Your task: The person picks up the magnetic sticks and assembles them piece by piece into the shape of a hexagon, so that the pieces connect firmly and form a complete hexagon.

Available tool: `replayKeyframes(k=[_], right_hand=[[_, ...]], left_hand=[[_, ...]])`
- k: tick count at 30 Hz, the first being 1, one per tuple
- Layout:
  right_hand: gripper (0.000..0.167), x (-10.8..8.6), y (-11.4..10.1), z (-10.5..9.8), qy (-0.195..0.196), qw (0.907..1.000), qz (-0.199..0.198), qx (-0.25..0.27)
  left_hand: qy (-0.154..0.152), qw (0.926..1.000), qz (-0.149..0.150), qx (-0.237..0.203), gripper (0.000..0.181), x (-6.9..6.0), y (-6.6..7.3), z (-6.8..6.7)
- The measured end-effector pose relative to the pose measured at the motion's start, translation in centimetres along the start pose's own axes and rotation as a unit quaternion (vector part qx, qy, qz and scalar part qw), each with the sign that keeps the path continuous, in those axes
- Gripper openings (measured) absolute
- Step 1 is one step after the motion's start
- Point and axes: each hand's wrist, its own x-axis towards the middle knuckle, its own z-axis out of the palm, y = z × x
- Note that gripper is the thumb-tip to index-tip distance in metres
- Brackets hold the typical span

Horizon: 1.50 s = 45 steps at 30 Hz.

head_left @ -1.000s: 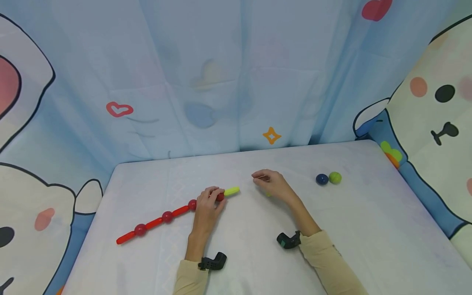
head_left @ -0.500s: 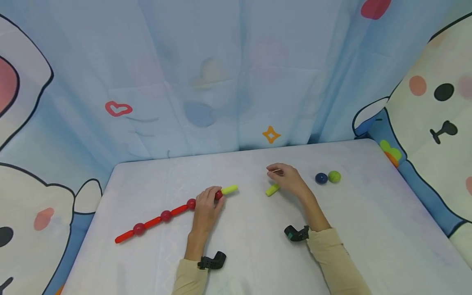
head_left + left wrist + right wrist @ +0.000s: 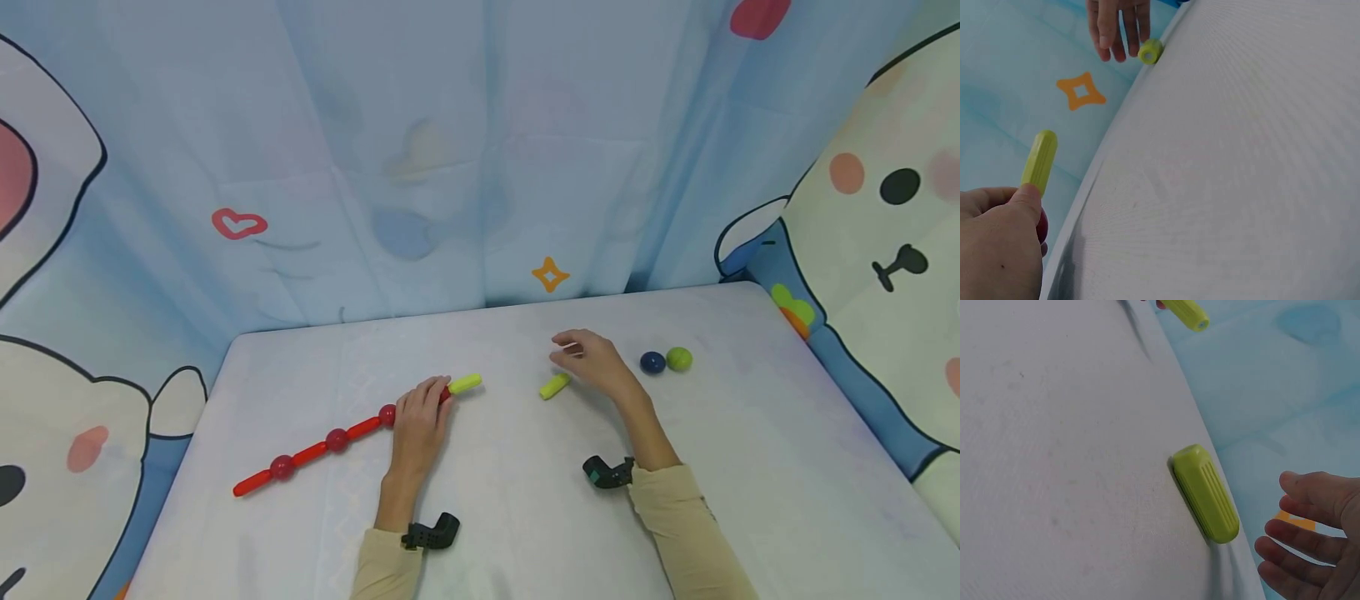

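A chain (image 3: 337, 440) of red balls and red rods lies slanting across the left half of the white table, with a yellow-green ribbed rod (image 3: 466, 383) at its right end. My left hand (image 3: 418, 425) holds the chain near that end; in the left wrist view, thumb and finger pinch it at the base of the yellow-green rod (image 3: 1041, 159), and a bit of red shows below them. A second, loose yellow-green rod (image 3: 555, 386) lies on the table. Just beyond and right of it, my right hand (image 3: 596, 362) hovers with loosely bent fingers, holding nothing visible.
A dark blue ball (image 3: 652, 362) and a light green ball (image 3: 679, 359) sit side by side to the right of my right hand. Behind the table's far edge hangs a light blue printed curtain (image 3: 450, 275). Each wrist wears a black camera mount (image 3: 431, 531).
My right hand has moved right and slightly away, uncovering the loose yellow-green rod. My left hand keeps its hold on the chain, its fingers now covering more of the red ball near the end.
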Motion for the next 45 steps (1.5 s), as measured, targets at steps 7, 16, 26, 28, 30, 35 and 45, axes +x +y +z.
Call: replayKeyframes(k=[7,16,26,28,30,35,45], right_hand=[[0.045,-0.4,0.8,-1.2,0.009,0.9997,0.017,-0.011],[0.048,-0.6,1.0,-2.0,-0.005,0.9999,-0.015,0.002],[0.058,-1.9,2.5,-6.2,-0.01,0.998,0.03,-0.056],[0.06,-2.2,2.8,-7.0,-0.009,0.9969,0.055,-0.057],[0.062,-2.4,3.1,-7.5,-0.01,0.9961,0.068,-0.054],[0.063,-2.7,3.6,-8.3,-0.008,0.9956,0.071,-0.06],[0.051,-3.4,3.7,-9.0,-0.036,0.991,0.096,-0.086]], left_hand=[[-0.006,0.9999,0.005,0.007,0.041,0.0,0.3,-0.2],[-0.011,0.9998,0.008,0.012,0.04,0.0,0.2,-0.1],[-0.014,0.9998,0.008,0.008,0.04,0.2,0.1,-0.1],[-0.015,0.9998,0.006,0.008,0.04,0.1,0.1,-0.1],[-0.015,0.9999,0.005,0.007,0.041,0.0,0.1,-0.1],[-0.02,0.9998,0.0,0.004,0.041,-0.1,0.1,-0.1],[-0.015,0.9999,0.003,0.001,0.039,-0.1,0.2,-0.1]])
